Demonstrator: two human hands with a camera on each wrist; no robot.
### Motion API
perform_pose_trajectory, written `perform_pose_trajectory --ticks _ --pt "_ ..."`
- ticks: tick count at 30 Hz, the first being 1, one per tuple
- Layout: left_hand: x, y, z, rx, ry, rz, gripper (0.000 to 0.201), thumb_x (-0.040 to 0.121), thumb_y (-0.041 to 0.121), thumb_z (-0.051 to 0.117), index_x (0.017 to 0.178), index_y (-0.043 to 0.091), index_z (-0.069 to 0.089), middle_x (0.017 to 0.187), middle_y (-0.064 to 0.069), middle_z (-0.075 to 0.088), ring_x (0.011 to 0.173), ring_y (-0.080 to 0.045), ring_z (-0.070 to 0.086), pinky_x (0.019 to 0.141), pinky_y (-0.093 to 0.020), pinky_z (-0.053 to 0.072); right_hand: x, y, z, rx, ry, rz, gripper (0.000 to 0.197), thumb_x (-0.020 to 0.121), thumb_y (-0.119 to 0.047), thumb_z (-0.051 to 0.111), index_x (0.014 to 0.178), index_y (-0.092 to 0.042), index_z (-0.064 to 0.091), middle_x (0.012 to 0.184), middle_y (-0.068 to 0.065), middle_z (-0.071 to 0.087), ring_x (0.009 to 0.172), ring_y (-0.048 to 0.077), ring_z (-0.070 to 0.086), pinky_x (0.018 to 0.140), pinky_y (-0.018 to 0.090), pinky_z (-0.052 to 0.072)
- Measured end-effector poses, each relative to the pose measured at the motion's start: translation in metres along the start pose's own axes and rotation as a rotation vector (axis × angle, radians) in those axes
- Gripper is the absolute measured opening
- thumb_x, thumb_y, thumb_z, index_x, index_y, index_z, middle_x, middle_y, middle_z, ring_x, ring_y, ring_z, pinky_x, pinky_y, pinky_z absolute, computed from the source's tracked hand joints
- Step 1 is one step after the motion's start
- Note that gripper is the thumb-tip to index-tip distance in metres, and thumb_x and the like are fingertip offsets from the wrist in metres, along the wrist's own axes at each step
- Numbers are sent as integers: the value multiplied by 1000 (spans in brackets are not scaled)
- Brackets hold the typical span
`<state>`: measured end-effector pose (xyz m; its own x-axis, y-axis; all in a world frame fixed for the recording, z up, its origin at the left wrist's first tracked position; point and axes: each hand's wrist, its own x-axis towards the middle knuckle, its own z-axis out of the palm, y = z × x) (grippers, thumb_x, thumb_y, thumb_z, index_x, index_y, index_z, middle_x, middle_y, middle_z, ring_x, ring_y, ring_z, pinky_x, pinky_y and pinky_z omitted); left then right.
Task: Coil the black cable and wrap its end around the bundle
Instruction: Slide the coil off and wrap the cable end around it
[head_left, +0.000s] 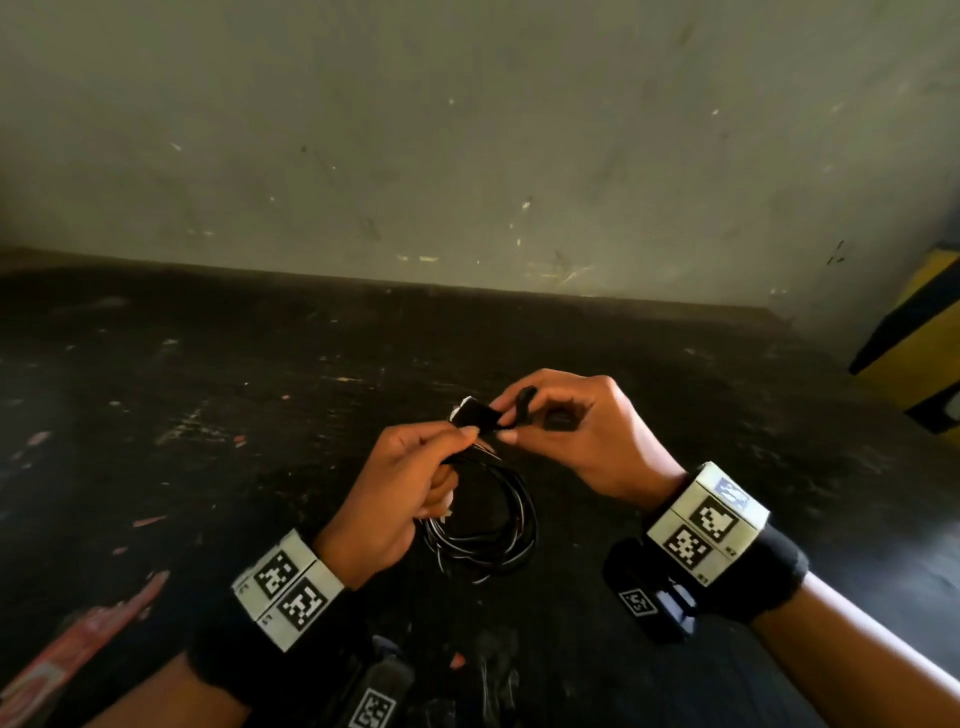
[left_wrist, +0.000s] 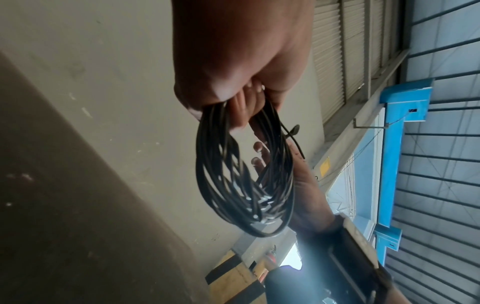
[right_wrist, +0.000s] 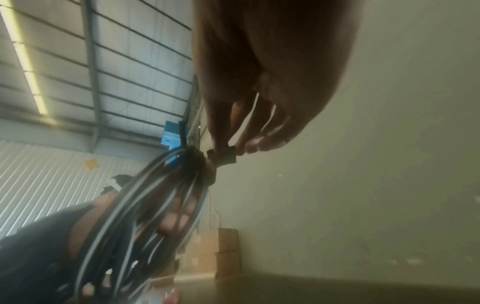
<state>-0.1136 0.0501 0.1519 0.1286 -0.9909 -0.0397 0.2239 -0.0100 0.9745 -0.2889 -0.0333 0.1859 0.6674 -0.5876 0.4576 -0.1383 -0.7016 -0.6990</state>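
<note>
A thin black cable (head_left: 488, 535) hangs in a bundle of several loops above the dark table (head_left: 208, 395). My left hand (head_left: 400, 488) grips the top of the coil, which in the left wrist view dangles below the curled fingers (left_wrist: 239, 115) as a loose oval of cable (left_wrist: 233, 185). My right hand (head_left: 571, 431) pinches the cable's black end piece (head_left: 480, 415) just above the left hand's fingertips. In the right wrist view the thumb and fingertips (right_wrist: 249, 144) hold that small black end (right_wrist: 226, 156) right at the top of the blurred bundle (right_wrist: 145, 216).
A scuffed grey wall (head_left: 467, 156) rises behind the table. A yellow and black striped post (head_left: 914, 338) stands at the far right. A reddish wrapper (head_left: 78, 644) lies near the table's front left. Cardboard boxes (right_wrist: 226, 255) stand against the wall.
</note>
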Motion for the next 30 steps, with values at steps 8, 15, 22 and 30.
perform_pose_trajectory --ticks 8,15,22,30 --pt "1 7 1 74 170 83 15 91 20 57 79 12 61 40 10 31 35 -5 27 37 -18 20 -7 -26 -21 59 114 2 5 74 -17 73 79 -17 73 88 0 73 82 18 68 75 35 56" --pt "10 12 6 41 300 28 25 91 19 59 67 17 49 41 9 34 34 -5 30 32 -16 24 -14 -32 6 -212 -41 5 13 76 -23 76 86 -17 71 83 -4 68 77 9 64 70 29 55" --pt "1 15 13 11 321 75 19 91 18 57 74 14 50 40 9 37 32 -3 31 31 -16 25 -13 -11 33 -591 122 -219 10 71 -25 76 78 -19 73 123 5 57 116 20 44 91 27 31" --pt "-9 12 20 -89 259 24 26 90 24 58 111 8 57 43 8 36 35 -4 30 34 -17 22 -13 -8 42 -640 233 -326 6 77 -13 63 79 -11 68 99 7 68 89 22 62 74 26 44"
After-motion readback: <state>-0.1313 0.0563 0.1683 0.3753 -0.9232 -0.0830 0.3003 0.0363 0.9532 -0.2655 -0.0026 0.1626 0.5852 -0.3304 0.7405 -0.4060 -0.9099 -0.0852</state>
